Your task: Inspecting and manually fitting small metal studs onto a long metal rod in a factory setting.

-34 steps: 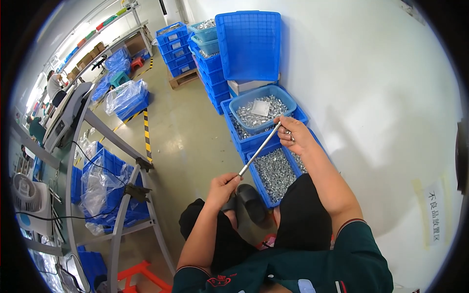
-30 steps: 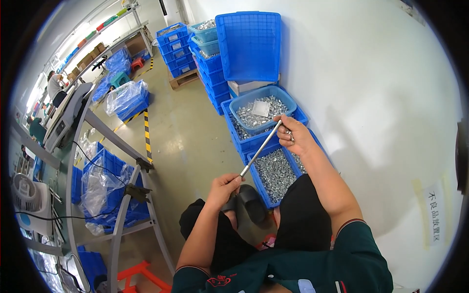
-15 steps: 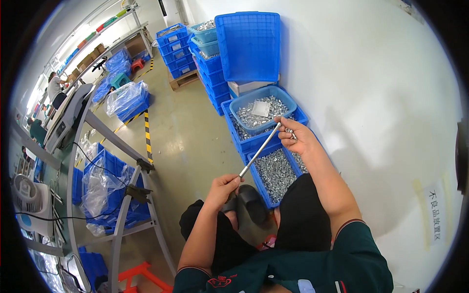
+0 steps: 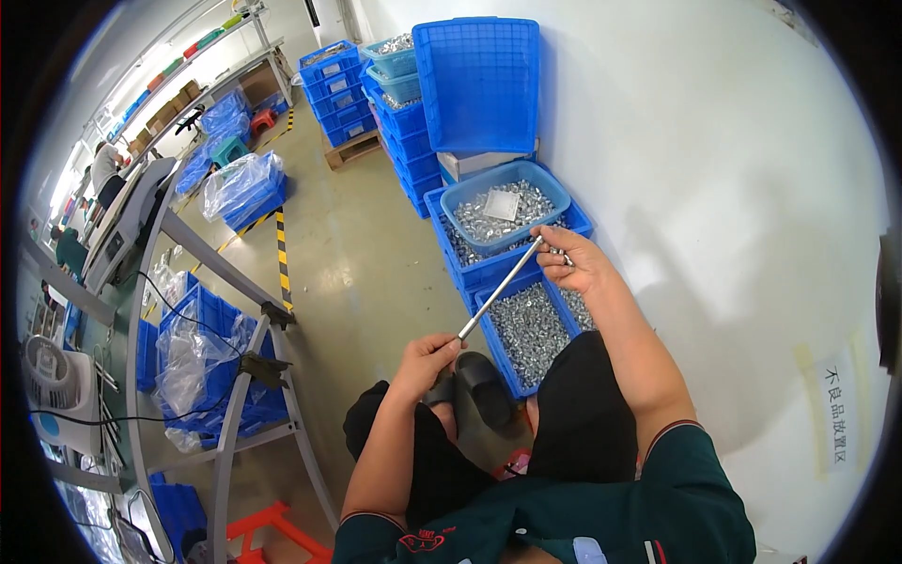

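Left hand (image 4: 425,365) and right hand (image 4: 575,261) pinch opposite ends of a metal rod (image 4: 501,289), work apparently unfinished, with small metal parts (image 4: 566,258) in the right hand still separate.

Wall (image 4: 695,113): plain white, rising close on my right, soft grey shadows (image 4: 742,244) across it.
Sign (image 4: 834,418): paper, taped flat to that wall.
Floor (image 4: 348,235): smooth, greyish green, with a pale glare on it ahead of me.
Tape (image 4: 283,258): black and yellow stripes, running toward the back.
Frame (image 4: 224,461): grey, slanting legs on my left, a dark cable (image 4: 141,420) strung to one.
Shelf (image 4: 202,47): long, far back on the left, bearing coloured bins.
Stools (image 4: 228,151): green and red, near each other toward the back.
Light: white, brightest far left.
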